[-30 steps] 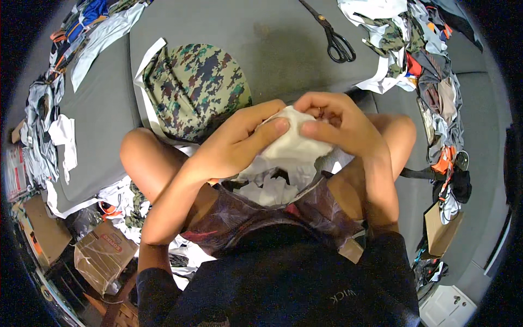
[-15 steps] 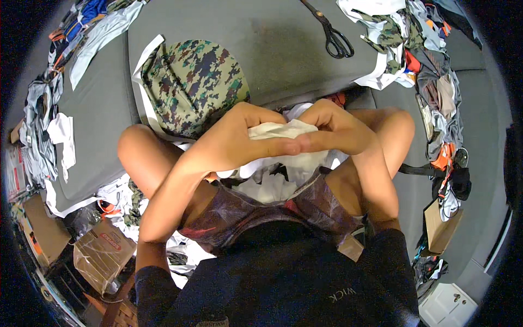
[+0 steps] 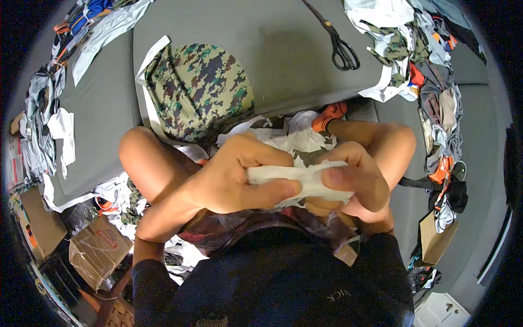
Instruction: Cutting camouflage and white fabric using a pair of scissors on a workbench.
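My left hand (image 3: 231, 177) and my right hand (image 3: 366, 177) are close together above my lap. Each one pinches a crumpled white piece of cloth (image 3: 308, 180) between thumb and bent fingers, and the cloth spans the short gap between them. Its lower edge looks ragged. Beneath and beyond the hands, more white and camouflage scraps (image 3: 308, 131) lie between my legs. A rounded camouflage fabric piece (image 3: 201, 87) with a white border rests on the grey cushioned surface just past my left hand.
Black-handled scissors (image 3: 339, 46) lie on the grey surface (image 3: 283, 38) at the far side. Heaps of mixed scraps line the right (image 3: 441, 92) and left (image 3: 41, 122). A cardboard box (image 3: 101, 250) wrapped in clear plastic stands at the lower left, beside white scraps (image 3: 182, 256).
Both hands have come down toward my body with the white cloth, which is now stretched between them. The scraps and an orange-and-black sock beyond them show more. The whole view has shifted slightly.
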{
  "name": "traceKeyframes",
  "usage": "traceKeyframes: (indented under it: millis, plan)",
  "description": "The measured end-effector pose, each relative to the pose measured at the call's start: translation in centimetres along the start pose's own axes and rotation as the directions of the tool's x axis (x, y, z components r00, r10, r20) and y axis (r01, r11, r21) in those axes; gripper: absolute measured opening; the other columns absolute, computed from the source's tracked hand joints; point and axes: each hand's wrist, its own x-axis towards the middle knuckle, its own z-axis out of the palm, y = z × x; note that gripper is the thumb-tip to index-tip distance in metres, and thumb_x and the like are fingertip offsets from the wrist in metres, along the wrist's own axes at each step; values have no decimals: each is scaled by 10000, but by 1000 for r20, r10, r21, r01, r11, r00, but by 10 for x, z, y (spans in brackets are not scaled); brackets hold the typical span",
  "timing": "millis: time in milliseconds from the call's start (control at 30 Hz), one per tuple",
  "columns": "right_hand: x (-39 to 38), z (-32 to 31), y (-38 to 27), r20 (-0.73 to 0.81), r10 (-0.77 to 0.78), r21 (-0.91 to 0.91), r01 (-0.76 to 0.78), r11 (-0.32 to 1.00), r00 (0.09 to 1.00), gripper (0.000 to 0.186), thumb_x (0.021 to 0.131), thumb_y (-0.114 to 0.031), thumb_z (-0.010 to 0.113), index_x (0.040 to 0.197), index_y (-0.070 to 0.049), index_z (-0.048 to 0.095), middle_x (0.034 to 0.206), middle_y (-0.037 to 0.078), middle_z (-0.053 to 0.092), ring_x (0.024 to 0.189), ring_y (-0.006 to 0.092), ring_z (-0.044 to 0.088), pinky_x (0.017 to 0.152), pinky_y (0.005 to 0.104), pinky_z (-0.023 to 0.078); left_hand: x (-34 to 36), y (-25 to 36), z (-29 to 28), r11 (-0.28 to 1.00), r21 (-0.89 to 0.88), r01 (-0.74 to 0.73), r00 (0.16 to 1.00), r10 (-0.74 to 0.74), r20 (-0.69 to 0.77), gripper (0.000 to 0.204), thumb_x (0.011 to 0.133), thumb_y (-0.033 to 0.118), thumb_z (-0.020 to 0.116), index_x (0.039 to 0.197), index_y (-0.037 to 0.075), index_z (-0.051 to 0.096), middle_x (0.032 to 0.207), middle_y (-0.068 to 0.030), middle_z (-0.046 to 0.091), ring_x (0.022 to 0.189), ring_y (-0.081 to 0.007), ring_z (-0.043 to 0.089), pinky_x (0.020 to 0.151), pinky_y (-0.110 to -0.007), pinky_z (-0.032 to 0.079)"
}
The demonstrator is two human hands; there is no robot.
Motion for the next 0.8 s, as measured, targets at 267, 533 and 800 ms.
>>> traceKeyframes:
  millis: [267, 533, 800]
  plan:
    - [26, -37, -7, 84, -36, -481, 72, 874, 996, 165, 819, -141, 599, 736, 1, 598, 591, 21, 518, 498, 93, 364, 473, 220, 275, 5, -4, -7, 994, -62, 95, 987, -103, -126, 49, 843, 23, 589, 797, 11, 602, 676, 7, 538, 579, -68, 389, 512, -208, 295]
    - [38, -46, -3, 204, -128, -805, 240, 542, 971, 179, 850, -172, 635, 777, -13, 598, 626, -10, 505, 555, 88, 374, 506, 226, 296, 9, -8, -9, 992, 32, 122, 958, -109, -266, 54, 867, 66, 587, 858, 14, 599, 718, 3, 537, 611, -68, 392, 549, -214, 319]
    - [40, -34, -10, 192, -282, -822, 311, 477, 940, 150, 782, -140, 685, 793, -6, 619, 680, -21, 508, 600, 65, 381, 546, 201, 286, 7, -9, -17, 955, 232, 187, 972, -146, -185, 153, 902, 88, 546, 786, -1, 591, 693, 12, 523, 609, -68, 391, 549, -207, 323]
